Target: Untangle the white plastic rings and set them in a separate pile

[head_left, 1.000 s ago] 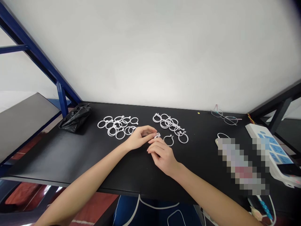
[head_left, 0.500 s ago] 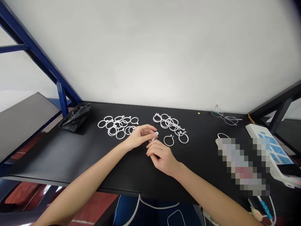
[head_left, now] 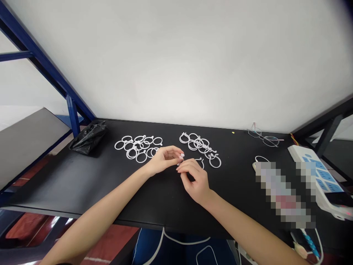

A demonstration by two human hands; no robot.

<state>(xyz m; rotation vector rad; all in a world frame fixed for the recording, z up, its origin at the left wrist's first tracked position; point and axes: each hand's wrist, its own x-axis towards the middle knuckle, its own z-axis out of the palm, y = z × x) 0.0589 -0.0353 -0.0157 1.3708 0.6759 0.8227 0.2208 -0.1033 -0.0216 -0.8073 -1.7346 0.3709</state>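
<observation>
Between my hands, over the middle of the black tabletop (head_left: 154, 195), is a white plastic curtain ring (head_left: 182, 155); only a small end of it shows. My left hand (head_left: 162, 161) pinches it between thumb and fingers. My right hand (head_left: 196, 180) is closed, its fingertips on the lower part of the same ring, which they mostly hide. One loose white ring (head_left: 202, 163) lies partly behind my right hand. A group of white rings (head_left: 141, 157) lies beyond my left hand, and another group (head_left: 204, 148) sits beyond my right, some with their ends apart.
A crumpled black plastic bag (head_left: 89, 138) lies at the far left. To the right are eyeglasses (head_left: 271, 141), a blurred-out long object (head_left: 281, 195) with a cable, and a white power strip (head_left: 311, 165). A pale wall (head_left: 176, 73) rises behind the table.
My right hand has shifted slightly right and up, now partly covering the loose ring. The held ring has turned between my fingers. My left hand stays in place.
</observation>
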